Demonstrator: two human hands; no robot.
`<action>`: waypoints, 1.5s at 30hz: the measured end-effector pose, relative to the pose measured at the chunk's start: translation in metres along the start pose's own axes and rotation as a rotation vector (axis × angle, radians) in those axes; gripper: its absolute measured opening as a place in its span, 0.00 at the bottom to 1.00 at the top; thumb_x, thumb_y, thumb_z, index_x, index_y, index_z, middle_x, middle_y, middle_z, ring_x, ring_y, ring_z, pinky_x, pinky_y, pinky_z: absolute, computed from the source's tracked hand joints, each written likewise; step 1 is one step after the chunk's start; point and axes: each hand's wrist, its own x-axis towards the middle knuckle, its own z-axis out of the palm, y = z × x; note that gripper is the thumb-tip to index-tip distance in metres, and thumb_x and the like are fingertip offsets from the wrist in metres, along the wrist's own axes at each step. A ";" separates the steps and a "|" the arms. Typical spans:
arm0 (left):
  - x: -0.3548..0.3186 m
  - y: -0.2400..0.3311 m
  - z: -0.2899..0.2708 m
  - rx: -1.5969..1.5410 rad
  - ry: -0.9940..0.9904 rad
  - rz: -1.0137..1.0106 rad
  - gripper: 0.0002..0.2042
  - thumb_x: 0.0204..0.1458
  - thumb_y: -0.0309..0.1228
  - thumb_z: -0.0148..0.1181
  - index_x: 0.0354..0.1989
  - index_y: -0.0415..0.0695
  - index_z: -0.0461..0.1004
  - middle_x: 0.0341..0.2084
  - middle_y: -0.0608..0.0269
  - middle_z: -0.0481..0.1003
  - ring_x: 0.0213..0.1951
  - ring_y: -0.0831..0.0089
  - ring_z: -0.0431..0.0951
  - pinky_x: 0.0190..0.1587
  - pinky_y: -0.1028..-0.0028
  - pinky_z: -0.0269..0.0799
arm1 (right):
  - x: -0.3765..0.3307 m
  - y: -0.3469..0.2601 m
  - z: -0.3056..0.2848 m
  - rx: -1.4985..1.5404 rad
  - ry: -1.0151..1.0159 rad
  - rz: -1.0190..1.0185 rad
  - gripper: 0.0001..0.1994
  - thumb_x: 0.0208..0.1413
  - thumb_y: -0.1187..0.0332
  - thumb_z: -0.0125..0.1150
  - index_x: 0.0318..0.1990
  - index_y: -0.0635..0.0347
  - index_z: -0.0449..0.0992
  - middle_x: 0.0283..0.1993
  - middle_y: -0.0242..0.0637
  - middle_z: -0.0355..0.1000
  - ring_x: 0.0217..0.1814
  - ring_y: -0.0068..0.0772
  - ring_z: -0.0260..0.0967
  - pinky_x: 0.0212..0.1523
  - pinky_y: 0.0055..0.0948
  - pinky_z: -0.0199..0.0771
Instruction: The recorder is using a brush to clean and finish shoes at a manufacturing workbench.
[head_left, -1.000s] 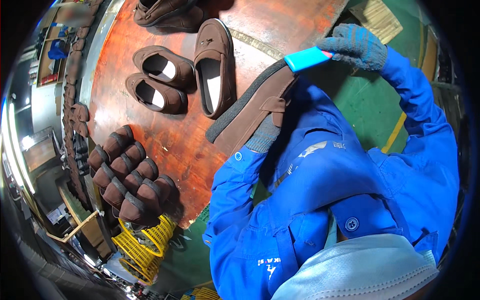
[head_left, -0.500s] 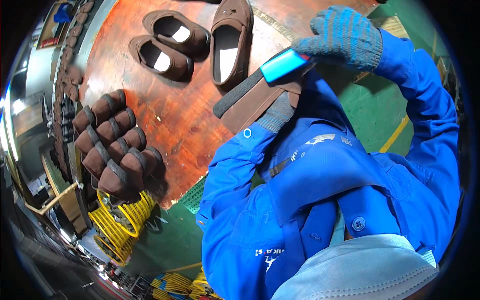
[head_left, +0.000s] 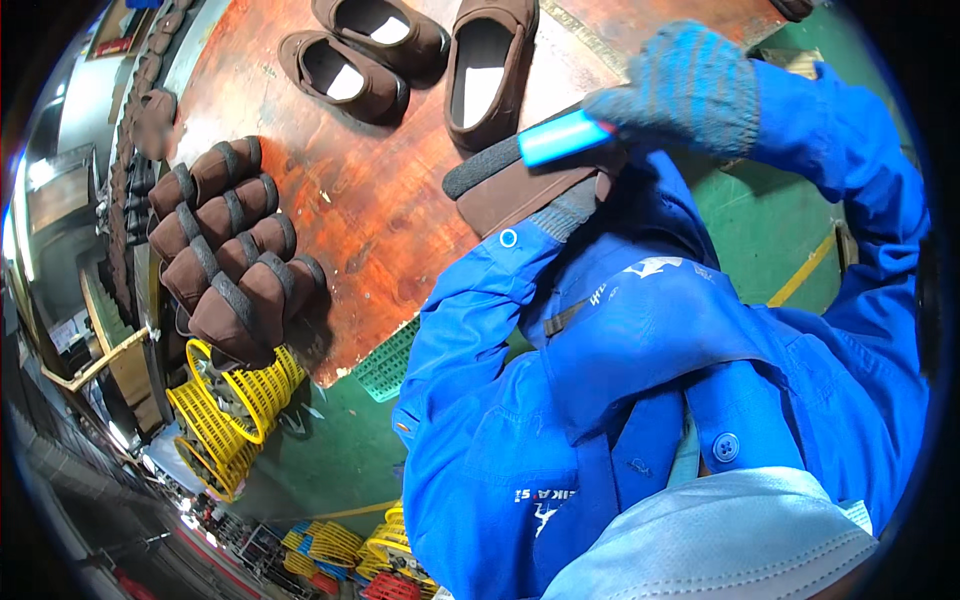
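Gripping the bright blue tool point(head_left: 563, 137), your gloved right hand point(head_left: 690, 85) has dropped onto the brown slipper point(head_left: 530, 185); left hand's hidden.

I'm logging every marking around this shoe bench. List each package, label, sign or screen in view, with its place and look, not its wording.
Framed sign or poster: top left, beyond the table; rectangular, dark frame, orange and pale patches, too blurred to tell more.
White printed marking: on the blue jacket, lower centre; small letters beside a figure.
White emblem: on the jacket near the brown shoe; small, angular.
No packages or screens show.
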 end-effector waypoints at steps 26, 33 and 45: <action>-0.026 0.067 -0.153 -1.657 0.431 -0.570 0.18 0.61 0.31 0.57 0.58 0.36 0.70 0.54 0.54 0.74 0.54 0.67 0.73 0.58 0.69 0.67 | -0.123 0.009 0.022 0.475 0.289 0.357 0.17 0.57 0.64 0.62 0.55 0.53 0.75 0.31 0.44 0.71 0.32 0.47 0.70 0.34 0.42 0.69; -0.052 0.037 -0.110 -1.467 0.259 -0.458 0.20 0.60 0.25 0.54 0.61 0.36 0.66 0.55 0.51 0.72 0.58 0.61 0.72 0.61 0.64 0.67 | -0.021 -0.019 0.037 0.418 0.301 0.065 0.14 0.57 0.58 0.61 0.49 0.45 0.76 0.25 0.42 0.70 0.25 0.50 0.70 0.25 0.44 0.67; -0.054 0.058 -0.124 -0.922 0.486 -0.411 0.16 0.59 0.22 0.54 0.55 0.34 0.71 0.51 0.53 0.75 0.52 0.68 0.75 0.54 0.67 0.73 | -0.048 -0.017 -0.016 -0.086 0.045 0.066 0.19 0.49 0.61 0.65 0.50 0.40 0.73 0.23 0.36 0.67 0.23 0.44 0.68 0.24 0.43 0.63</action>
